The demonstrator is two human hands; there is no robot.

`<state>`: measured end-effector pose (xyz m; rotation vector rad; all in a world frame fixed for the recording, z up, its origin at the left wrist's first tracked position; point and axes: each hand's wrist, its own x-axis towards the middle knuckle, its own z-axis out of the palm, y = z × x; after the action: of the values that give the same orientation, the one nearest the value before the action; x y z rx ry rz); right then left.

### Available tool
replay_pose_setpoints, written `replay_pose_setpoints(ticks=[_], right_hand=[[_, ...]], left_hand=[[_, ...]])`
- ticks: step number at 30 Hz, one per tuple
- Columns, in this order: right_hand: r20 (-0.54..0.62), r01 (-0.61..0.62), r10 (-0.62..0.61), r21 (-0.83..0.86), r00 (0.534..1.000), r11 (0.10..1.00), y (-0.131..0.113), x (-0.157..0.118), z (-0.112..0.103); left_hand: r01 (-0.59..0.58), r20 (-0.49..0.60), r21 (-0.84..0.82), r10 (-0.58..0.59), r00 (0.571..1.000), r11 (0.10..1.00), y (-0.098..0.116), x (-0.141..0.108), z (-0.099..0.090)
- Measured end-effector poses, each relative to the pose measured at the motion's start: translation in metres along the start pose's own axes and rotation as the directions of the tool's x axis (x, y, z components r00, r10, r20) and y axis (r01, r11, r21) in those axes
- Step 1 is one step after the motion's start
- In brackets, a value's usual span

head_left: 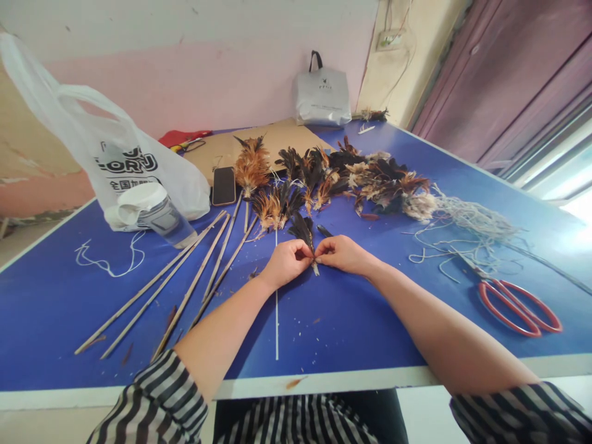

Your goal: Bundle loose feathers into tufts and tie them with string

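Both hands meet above the middle of the blue table (pixel 351 333), pinching a small bunch of dark feathers (pixel 303 229) near its quill ends. My left hand (pixel 287 264) has thumb and fingers closed at the bunch's base. From the other side, my right hand (pixel 345 254) pinches the same spot. Pale quill tips poke out below the fingers, and the black vanes point away from me. Whether a thread lies between the fingertips is too small to tell. Just beyond are brown and black feather bunches (pixel 276 206) and a larger feather heap (pixel 383 179).
Thin sticks (pixel 194 287) lie to the left, near a plastic cup (pixel 160 216) and a white plastic bag (pixel 139 148). Farther back are a phone (pixel 224 186), cardboard (pixel 287 139) and a silver bag (pixel 322 97). Tangled string (pixel 481 219) and red-handled scissors (pixel 518 305) lie right.
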<state>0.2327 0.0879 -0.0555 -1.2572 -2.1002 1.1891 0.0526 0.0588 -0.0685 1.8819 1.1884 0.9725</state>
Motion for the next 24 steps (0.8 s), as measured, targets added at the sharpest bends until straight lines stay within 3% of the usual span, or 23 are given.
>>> replay_pose_setpoints(ticks=[5, 14, 20, 24], right_hand=[[-0.032, -0.001, -0.002, -0.091, 0.999, 0.996, -0.0036, -0.0011, 0.0009], [-0.023, -0.031, 0.031, 0.003, 0.999, 1.000, -0.0006, -0.0001, -0.0009], [-0.003, -0.018, 0.018, 0.010, 1.000, 1.000, -0.0064, -0.0035, -0.0012], [0.016, -0.030, 0.030, 0.023, 0.999, 0.999, -0.0079, -0.0050, -0.0032]], left_hand=[[0.007, 0.002, -0.024, -0.007, 1.000, 1.000, -0.0015, 0.0009, -0.0004], [0.120, 0.096, -0.144, -0.106, 0.990, 0.982, -0.0007, 0.0063, -0.0081], [0.121, 0.070, -0.130, -0.113, 0.991, 0.984, 0.0034, 0.0057, -0.0040], [0.056, 0.054, -0.057, -0.053, 0.997, 0.997, 0.0034, 0.0039, -0.0024]])
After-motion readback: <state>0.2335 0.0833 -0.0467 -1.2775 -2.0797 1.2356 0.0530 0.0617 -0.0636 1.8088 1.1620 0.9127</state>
